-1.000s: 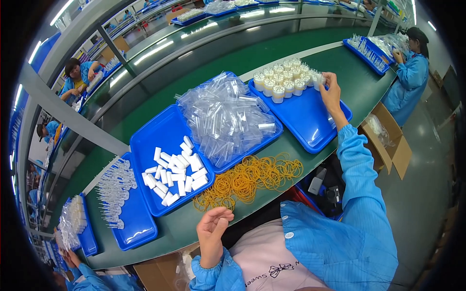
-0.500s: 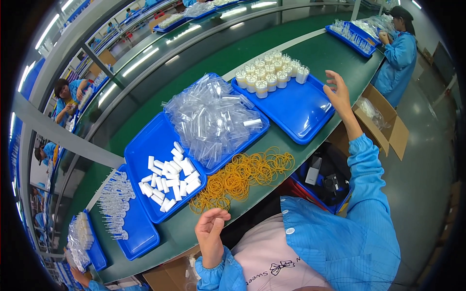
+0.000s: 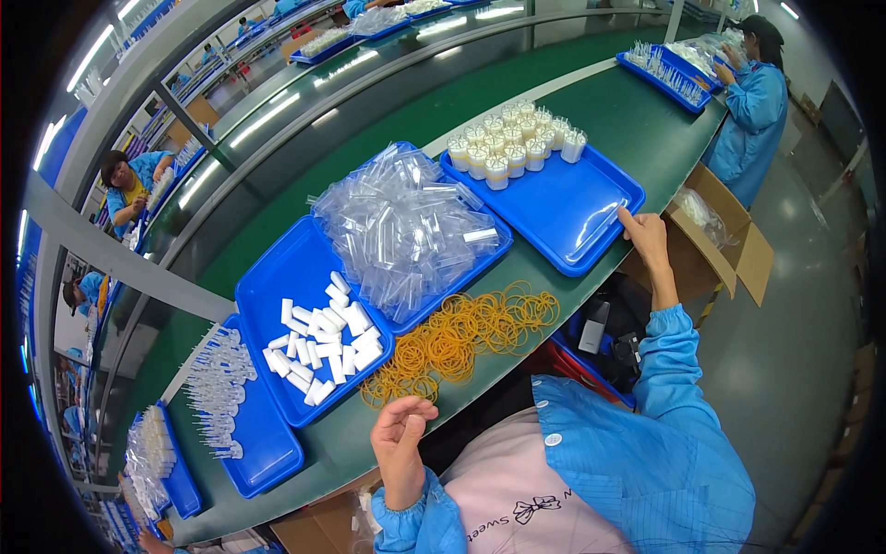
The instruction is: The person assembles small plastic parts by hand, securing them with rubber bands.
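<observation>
My right hand (image 3: 649, 242) is at the near right edge of a blue tray (image 3: 591, 226), its thumb on the rim and its other fingers curled in beside it. At that tray's far end stand several rows of clear-sided round pieces (image 3: 514, 138) with cream-white parts. My left hand (image 3: 403, 452) hovers at the table's front edge, fingers loosely bent and the thumb apart, with nothing visible in it. Just beyond it lies a spread pile of yellow rubber bands (image 3: 452, 337). Clear plastic sleeves (image 3: 397, 231) are heaped on a middle tray, and short white cylinders (image 3: 323, 337) lie on another tray.
Further left, a blue tray (image 3: 272, 452) bears clear, thin-stemmed plastic parts (image 3: 220, 392). An open cardboard box (image 3: 711, 235) stands right of the green table (image 3: 660, 125). A blue bin (image 3: 604, 369) with dark items sits below the edge. A co-worker (image 3: 752, 111) stands at far right.
My right hand has come down and toward me, from raised with fingers spread above the tray's right corner to its near right rim. My left hand has not moved.
</observation>
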Action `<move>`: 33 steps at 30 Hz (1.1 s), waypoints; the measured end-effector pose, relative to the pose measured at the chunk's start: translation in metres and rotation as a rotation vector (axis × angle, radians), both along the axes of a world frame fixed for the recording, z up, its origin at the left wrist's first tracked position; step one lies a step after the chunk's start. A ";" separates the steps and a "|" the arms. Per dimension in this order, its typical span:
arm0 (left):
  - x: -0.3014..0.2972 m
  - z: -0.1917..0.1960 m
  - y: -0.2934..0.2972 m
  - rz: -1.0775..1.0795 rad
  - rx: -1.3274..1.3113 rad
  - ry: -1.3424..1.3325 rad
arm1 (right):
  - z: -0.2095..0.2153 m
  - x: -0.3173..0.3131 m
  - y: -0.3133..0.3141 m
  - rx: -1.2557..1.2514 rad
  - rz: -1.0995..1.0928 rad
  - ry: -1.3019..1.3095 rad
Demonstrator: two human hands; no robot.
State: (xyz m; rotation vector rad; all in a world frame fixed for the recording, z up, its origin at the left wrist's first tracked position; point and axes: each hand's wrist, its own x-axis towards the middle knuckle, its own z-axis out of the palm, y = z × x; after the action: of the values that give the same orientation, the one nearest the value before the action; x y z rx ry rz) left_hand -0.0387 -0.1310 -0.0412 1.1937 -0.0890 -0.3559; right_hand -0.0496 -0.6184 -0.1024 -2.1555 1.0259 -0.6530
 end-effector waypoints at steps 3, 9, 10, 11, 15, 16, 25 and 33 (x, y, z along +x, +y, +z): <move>0.001 -0.001 0.003 -0.001 -0.004 0.009 | -0.006 0.000 0.009 0.235 -0.044 -0.266; 0.001 0.001 0.011 0.013 -0.011 -0.025 | 0.013 0.002 0.024 0.573 -0.050 -0.597; 0.001 0.002 0.012 0.016 -0.015 -0.030 | 0.016 0.005 0.022 0.616 -0.022 -0.682; 0.000 0.003 0.013 0.022 -0.019 -0.031 | 0.023 0.003 0.017 0.738 0.058 -0.684; -0.002 0.002 0.018 0.033 -0.043 -0.035 | 0.039 0.007 0.028 0.893 0.075 -0.903; -0.002 0.002 0.019 0.035 -0.049 -0.038 | 0.043 0.008 0.036 0.889 0.081 -0.904; 0.002 0.002 0.022 0.047 -0.014 -0.014 | 0.027 0.031 0.049 0.782 -0.014 -0.968; 0.012 0.004 0.022 0.095 -0.005 -0.005 | 0.081 0.083 -0.006 0.685 0.132 -0.965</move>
State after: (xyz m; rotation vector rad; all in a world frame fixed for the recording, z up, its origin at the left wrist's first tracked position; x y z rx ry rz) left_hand -0.0268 -0.1092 -0.0369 1.1899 -0.0375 -0.2692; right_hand 0.0332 -0.6249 -0.0218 -1.0723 0.4514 -0.9552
